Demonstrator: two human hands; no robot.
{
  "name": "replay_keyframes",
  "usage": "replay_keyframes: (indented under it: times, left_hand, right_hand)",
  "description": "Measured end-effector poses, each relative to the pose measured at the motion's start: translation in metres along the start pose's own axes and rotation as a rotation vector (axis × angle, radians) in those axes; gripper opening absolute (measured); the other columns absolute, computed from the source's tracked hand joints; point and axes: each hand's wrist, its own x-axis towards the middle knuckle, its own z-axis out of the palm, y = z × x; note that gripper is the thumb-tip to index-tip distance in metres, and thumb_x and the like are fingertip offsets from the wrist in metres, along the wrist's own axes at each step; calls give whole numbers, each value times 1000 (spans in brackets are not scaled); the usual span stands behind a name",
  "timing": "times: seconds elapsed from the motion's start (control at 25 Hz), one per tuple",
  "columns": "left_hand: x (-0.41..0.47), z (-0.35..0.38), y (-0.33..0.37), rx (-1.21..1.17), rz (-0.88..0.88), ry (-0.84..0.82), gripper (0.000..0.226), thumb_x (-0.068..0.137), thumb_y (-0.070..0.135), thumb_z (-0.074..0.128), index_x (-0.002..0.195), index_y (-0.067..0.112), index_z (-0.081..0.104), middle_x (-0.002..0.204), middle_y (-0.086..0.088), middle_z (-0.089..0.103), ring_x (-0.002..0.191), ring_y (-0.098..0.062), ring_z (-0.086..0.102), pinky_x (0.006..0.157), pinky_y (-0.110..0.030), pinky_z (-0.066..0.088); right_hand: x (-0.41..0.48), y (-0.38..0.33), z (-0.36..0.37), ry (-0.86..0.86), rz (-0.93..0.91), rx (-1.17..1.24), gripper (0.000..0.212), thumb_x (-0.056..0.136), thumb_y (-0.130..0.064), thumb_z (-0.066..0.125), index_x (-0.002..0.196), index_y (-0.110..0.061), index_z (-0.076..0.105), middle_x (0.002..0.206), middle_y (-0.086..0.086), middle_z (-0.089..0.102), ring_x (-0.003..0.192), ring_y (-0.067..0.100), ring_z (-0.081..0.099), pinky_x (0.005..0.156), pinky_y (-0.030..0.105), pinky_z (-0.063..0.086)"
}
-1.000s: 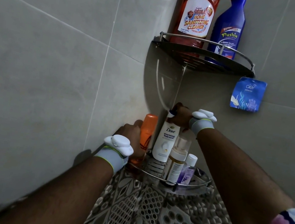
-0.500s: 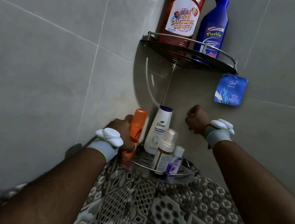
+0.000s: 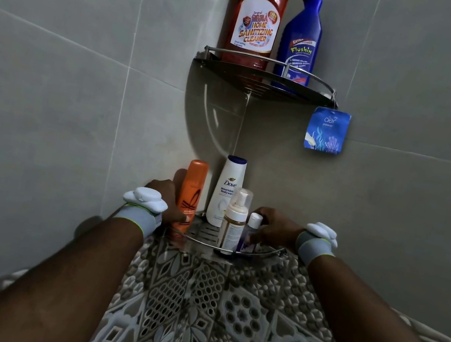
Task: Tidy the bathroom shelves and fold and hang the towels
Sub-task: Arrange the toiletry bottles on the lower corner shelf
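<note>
A lower corner shelf [image 3: 265,253] of metal wire holds several bottles. My left hand [image 3: 167,201] grips the orange bottle [image 3: 192,192] near its base at the shelf's left. The white Dove bodywash bottle [image 3: 226,192] stands upright in the corner behind. In front stands a pump bottle [image 3: 235,220] with a clear cap. My right hand [image 3: 274,228] has its fingers round the small purple bottle [image 3: 252,229] with a white cap at the shelf's right.
An upper corner shelf [image 3: 306,90] carries a red sanitizing cleaner bottle [image 3: 256,17] and a blue Flushin bottle [image 3: 301,37]. A blue air-freshener pouch [image 3: 326,129] hangs from its right end. Grey wall tiles meet in the corner; patterned tiles lie below.
My right hand let go of the Dove bottle's top, drew back in a fist, then dropped to the small purple bottle. My left hand stayed on the orange bottle.
</note>
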Motion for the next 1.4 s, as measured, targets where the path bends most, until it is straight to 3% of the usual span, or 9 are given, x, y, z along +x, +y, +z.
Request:
replay_keyframes:
  times: [0.16, 0.36, 0.44, 0.56, 0.68, 0.8, 0.96, 1.16, 1.4]
  left_hand:
    - [2, 3, -4, 29, 60, 10, 39, 73, 38, 77, 88, 20, 46, 81, -2, 63, 81, -27, 65, 69, -28, 49]
    - [5, 6, -5, 51, 131, 38, 43, 74, 33, 76, 88, 21, 36, 62, 7, 46, 75, -29, 62, 73, -34, 54]
    - [8, 7, -6, 56, 144, 27, 43, 75, 33, 75, 89, 20, 37, 64, 6, 48, 75, -29, 62, 75, -35, 55]
    - [11, 9, -8, 82, 142, 9, 42, 74, 32, 75, 84, 19, 37, 65, 5, 50, 79, -30, 65, 74, -34, 55]
    - [14, 9, -9, 113, 110, -29, 45, 68, 31, 81, 86, 16, 43, 82, -5, 65, 83, -28, 67, 73, -31, 54]
    - [13, 9, -10, 103, 103, -62, 44, 67, 32, 82, 84, 16, 44, 82, -5, 63, 83, -27, 68, 74, -32, 55]
    - [7, 5, -10, 102, 100, -46, 39, 66, 31, 82, 78, 15, 49, 88, -9, 70, 86, -27, 68, 73, -30, 52]
    - [2, 2, -8, 102, 115, -47, 35, 69, 30, 81, 76, 16, 50, 96, -12, 71, 89, -28, 69, 73, -28, 51]
    - [3, 4, -9, 82, 137, -30, 35, 72, 28, 78, 79, 15, 46, 93, -11, 70, 86, -28, 68, 71, -28, 50]
  right_hand:
    - [2, 4, -3, 39, 7, -57, 43, 71, 0, 76, 110, -6, 58, 106, 18, 65, 89, 26, 62, 79, 46, 57]
    - [-3, 8, -7, 27, 40, -49, 40, 73, 1, 74, 108, -10, 58, 110, 19, 63, 90, 28, 61, 83, 48, 57]
    - [-5, 6, -9, -11, 49, -9, 47, 74, 2, 73, 115, -11, 56, 114, 20, 61, 92, 28, 59, 83, 46, 55]
    - [-10, -2, -16, -21, 6, 139, 64, 72, -4, 77, 126, -21, 47, 122, 10, 55, 111, 28, 56, 91, 40, 52]
    - [-13, -21, -19, -36, -94, 221, 80, 67, -13, 84, 133, -23, 41, 121, 5, 59, 118, 24, 53, 100, 40, 47]
    - [-12, -42, -11, -74, -149, 245, 73, 69, -6, 82, 129, -21, 44, 113, 10, 63, 105, 28, 63, 86, 45, 56]
    - [1, -52, -3, 51, -204, 100, 61, 73, -9, 79, 126, -12, 48, 114, 8, 63, 99, 20, 62, 73, 21, 53]
    - [32, -40, -7, 316, -81, -66, 69, 69, -20, 84, 124, -12, 44, 118, 13, 60, 104, 27, 59, 87, 40, 51]
    - [42, -27, -11, 331, 0, -65, 68, 68, -16, 84, 120, -10, 41, 111, 17, 61, 91, 26, 58, 80, 43, 53]
